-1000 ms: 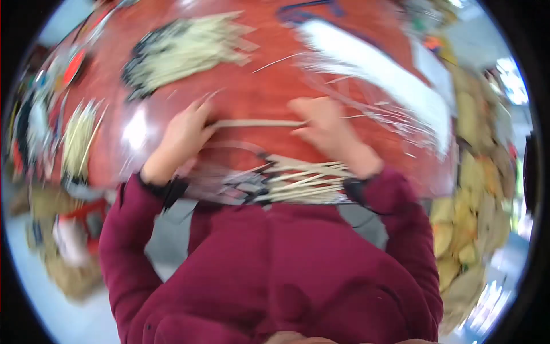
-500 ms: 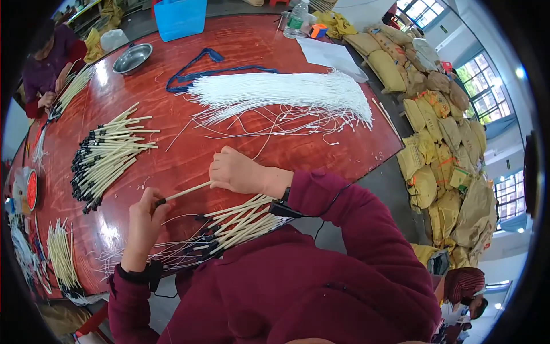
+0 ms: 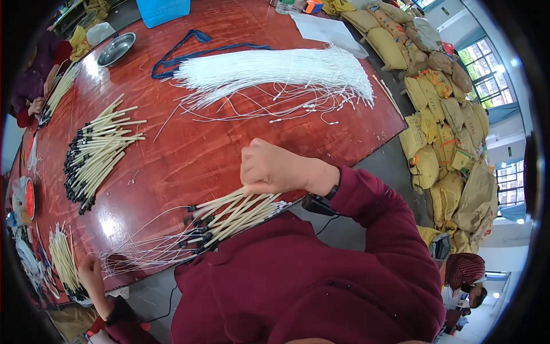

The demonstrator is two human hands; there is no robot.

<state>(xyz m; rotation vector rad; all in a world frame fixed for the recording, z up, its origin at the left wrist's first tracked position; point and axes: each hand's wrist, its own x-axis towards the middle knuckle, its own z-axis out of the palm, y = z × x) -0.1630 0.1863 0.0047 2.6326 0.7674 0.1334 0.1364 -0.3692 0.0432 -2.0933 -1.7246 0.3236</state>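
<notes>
My right hand [image 3: 269, 167] is closed above the right end of a pile of pale sticks [image 3: 229, 225] with black ends, near the table's front edge. One top stick [image 3: 220, 199] runs in under its fingers and appears gripped; the contact is hidden. White cords [image 3: 152, 252] trail leftward from the pile's black ends. My left hand [image 3: 91, 274] is low at the left, its fingers pinched at the far end of these cords, apparently on one that curves from the top stick. It is close beside an upright-looking bundle of pale sticks [image 3: 63, 258].
A larger heap of black-ended sticks [image 3: 109, 149] lies left of centre. Behind are a thick bundle of white cords [image 3: 275, 74], a blue strap [image 3: 189, 54], a metal bowl [image 3: 116, 49] and a blue bag [image 3: 163, 10]. A co-worker [image 3: 37, 94] sits at far left; stacked sacks [image 3: 441, 149] stand right.
My left hand has left the stick's black end and drawn away toward the lower left. My right hand has moved right and slightly down over the pile. The view has shifted a little.
</notes>
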